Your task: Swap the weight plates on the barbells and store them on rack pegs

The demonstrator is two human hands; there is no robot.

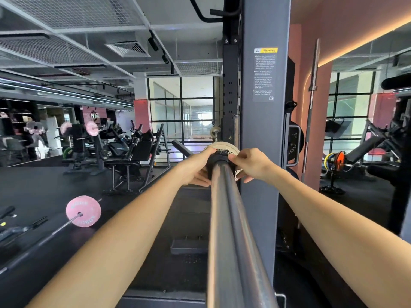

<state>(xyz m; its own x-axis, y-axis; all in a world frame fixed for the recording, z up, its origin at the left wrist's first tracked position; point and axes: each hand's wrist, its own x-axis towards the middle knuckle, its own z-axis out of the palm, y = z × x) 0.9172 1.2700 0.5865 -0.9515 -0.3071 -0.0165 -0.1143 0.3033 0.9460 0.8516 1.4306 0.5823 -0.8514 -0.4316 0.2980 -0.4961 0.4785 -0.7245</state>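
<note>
Hands meet on the black collar (219, 157) of the barbell sleeve (226, 210): left hand (196, 168) and right hand (250, 164) each grip it narrowly. Pale plate (224, 146) sits just behind, beside the rack upright (262, 130).

A long steel barbell sleeve (231, 218) runs forward from the viewer, just left of a tall grey steel rack upright (262, 130). Far along it, a black clamp collar (219, 160) sits on the bar, with a pale round weight plate (222, 146) directly behind it. The left hand (198, 170) is on the collar's left side, the right hand (250, 164) on its right (both touching it). Left of the arms, on the dark rubber floor (66, 183), lies a second thin barbell (44, 238) carrying a pink round weight plate (83, 211). Right of the upright, black plates (293, 138) hang on the rack.
</note>
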